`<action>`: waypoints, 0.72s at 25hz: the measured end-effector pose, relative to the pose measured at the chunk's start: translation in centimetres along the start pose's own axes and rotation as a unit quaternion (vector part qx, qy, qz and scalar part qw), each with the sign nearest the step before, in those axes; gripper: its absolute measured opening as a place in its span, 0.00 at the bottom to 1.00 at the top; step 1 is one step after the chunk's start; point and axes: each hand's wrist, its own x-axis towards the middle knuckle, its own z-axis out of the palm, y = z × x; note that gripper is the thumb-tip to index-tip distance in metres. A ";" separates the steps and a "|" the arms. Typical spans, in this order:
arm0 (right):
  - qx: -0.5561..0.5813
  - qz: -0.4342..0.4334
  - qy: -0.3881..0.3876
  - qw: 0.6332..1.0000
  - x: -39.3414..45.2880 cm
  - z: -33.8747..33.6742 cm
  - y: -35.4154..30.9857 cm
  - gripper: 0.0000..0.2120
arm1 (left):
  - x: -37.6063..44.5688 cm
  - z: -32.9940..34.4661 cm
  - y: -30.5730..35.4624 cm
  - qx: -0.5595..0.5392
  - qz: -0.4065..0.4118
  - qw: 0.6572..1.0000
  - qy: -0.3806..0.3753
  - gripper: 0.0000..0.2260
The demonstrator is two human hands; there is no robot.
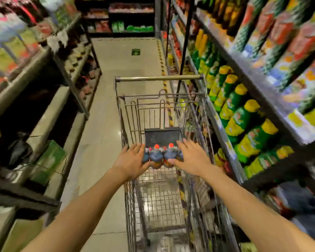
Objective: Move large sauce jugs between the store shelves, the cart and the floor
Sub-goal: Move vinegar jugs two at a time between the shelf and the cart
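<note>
Several dark sauce jugs (pixel 156 157) with red caps stand in a row inside a wire shopping cart (pixel 158 202), near its far end. My left hand (pixel 130 161) lies flat against the left end of the row, fingers straight. My right hand (pixel 192 158) lies against the right end, fingers spread and straight. The jugs sit squeezed between the two palms. The outermost jugs are mostly hidden behind my hands.
The cart's handle bar (pixel 158 78) points away down a narrow aisle (pixel 116 73). Shelves of green and yellow bottles (pixel 244 120) crowd the right side. Low shelves (pixel 49 113) with a green box (pixel 49 160) and dark bags line the left.
</note>
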 end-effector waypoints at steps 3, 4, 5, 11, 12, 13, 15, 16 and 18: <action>0.013 -0.032 -0.023 0.999 6.9 2.2 1.2 0.53 | 5.9 1.9 -1.3 -0.074 -0.041 0.996 -0.018 0.40; 0.013 -0.041 -0.030 0.999 8.9 3.2 1.4 0.48 | 7.5 2.6 -1.7 -0.085 -0.056 0.994 -0.027 0.40; 0.014 -0.055 -0.039 0.998 11.0 4.4 1.6 0.46 | 9.2 3.5 -2.2 -0.088 -0.067 0.993 -0.036 0.40; 0.047 -0.108 -0.041 0.992 20.7 12.9 2.0 0.42 | 18.3 9.4 -3.2 -0.067 -0.055 0.996 -0.036 0.38; 0.054 -0.111 -0.040 0.992 21.7 14.5 1.9 0.41 | 19.7 10.7 -3.4 -0.062 -0.059 0.996 -0.035 0.38; 0.056 -0.113 -0.037 0.991 22.5 15.8 1.7 0.40 | 21.0 11.7 -3.6 -0.056 -0.061 0.996 -0.035 0.39; 0.054 -0.120 -0.035 0.991 23.6 18.3 1.6 0.38 | 23.1 14.1 -3.8 -0.050 -0.059 0.996 -0.046 0.38; 0.054 -0.122 -0.033 0.991 24.1 19.3 1.6 0.37 | 24.0 15.2 -4.0 -0.047 -0.061 0.995 -0.056 0.39; 0.056 -0.127 -0.030 0.990 25.1 20.9 1.5 0.34 | 25.1 17.1 -4.8 -0.045 -0.069 0.993 -0.083 0.37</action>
